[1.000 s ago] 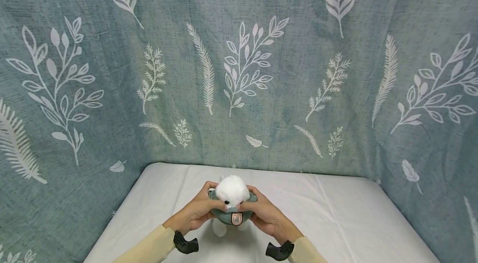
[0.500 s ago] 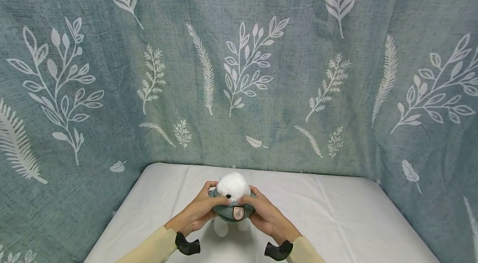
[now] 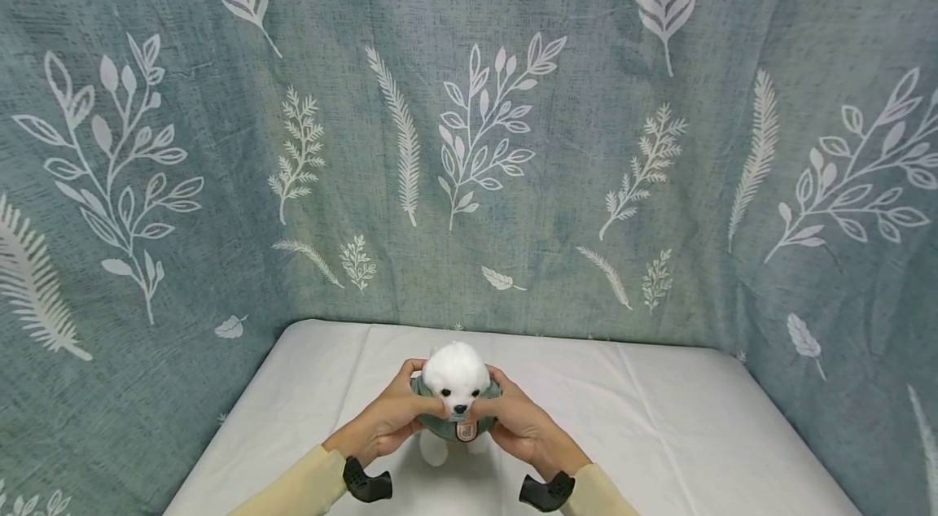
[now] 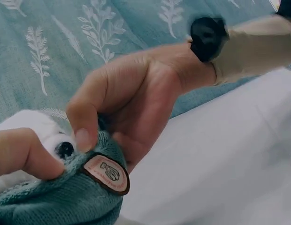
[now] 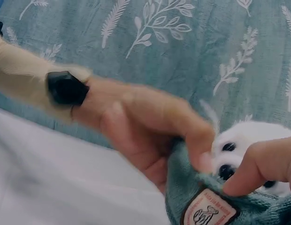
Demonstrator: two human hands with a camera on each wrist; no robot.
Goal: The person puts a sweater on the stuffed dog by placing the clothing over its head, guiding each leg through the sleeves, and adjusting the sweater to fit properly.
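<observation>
A white plush animal [image 3: 456, 368] with black eyes and a black nose stands upright, its front toward me. Round it below the face sits a teal knitted garment [image 4: 65, 201] with a pink, dark-edged badge [image 4: 107, 173]. My left hand [image 3: 390, 417] grips the garment from the left, thumb in front at its upper edge beside the muzzle. From the right, my right hand [image 3: 522, 423] grips it the same way. Both thumbs press near the nose, and the other fingers go behind the plush, mostly hidden. A white foot [image 3: 434, 449] shows below the garment.
A white-covered table [image 3: 659, 418] spreads under the plush. Teal curtains [image 3: 542, 255] with white leaf prints stand behind and at both sides. A black wrist mount [image 3: 366, 479] sits at each wrist, over cream sleeves.
The garment's front edge has gone down from over the muzzle, and both eyes and the nose now show. The badge has shifted slightly lower. Both hands keep their grip in nearly the same place.
</observation>
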